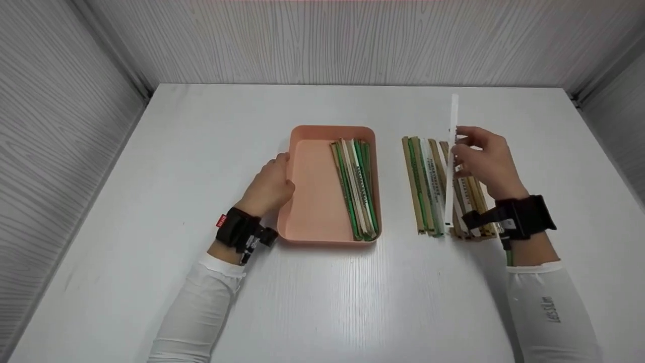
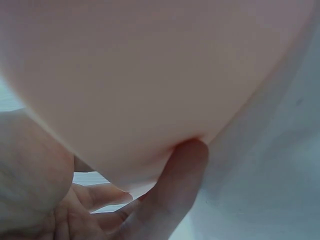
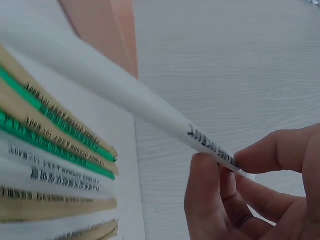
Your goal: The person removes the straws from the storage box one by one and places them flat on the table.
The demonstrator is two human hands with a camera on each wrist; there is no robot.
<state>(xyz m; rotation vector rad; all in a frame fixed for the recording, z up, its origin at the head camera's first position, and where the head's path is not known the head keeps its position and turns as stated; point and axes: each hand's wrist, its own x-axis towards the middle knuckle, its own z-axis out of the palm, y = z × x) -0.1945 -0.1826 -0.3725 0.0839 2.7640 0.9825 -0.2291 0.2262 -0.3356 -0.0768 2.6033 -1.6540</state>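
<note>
In the head view, my right hand [image 1: 486, 156] pinches a white wrapped straw [image 1: 450, 196] between thumb and fingers. The straw stands tilted over a row of wrapped straws [image 1: 421, 186] in brown, green and white. The right wrist view shows dark print on the held straw [image 3: 145, 107] and my fingers [image 3: 202, 190] near its far end. My left hand [image 1: 269, 186] grips the left side of a pink tray [image 1: 312, 201]. In the left wrist view, the thumb [image 2: 182, 170] presses on the tray's outer wall [image 2: 150, 90].
A bundle of wrapped straws [image 1: 355, 186] lies lengthwise along the tray's right side. Tray and straw row lie on a white table [image 1: 322, 302]. Wood-grain panels [image 1: 322, 40] stand at its back and sides.
</note>
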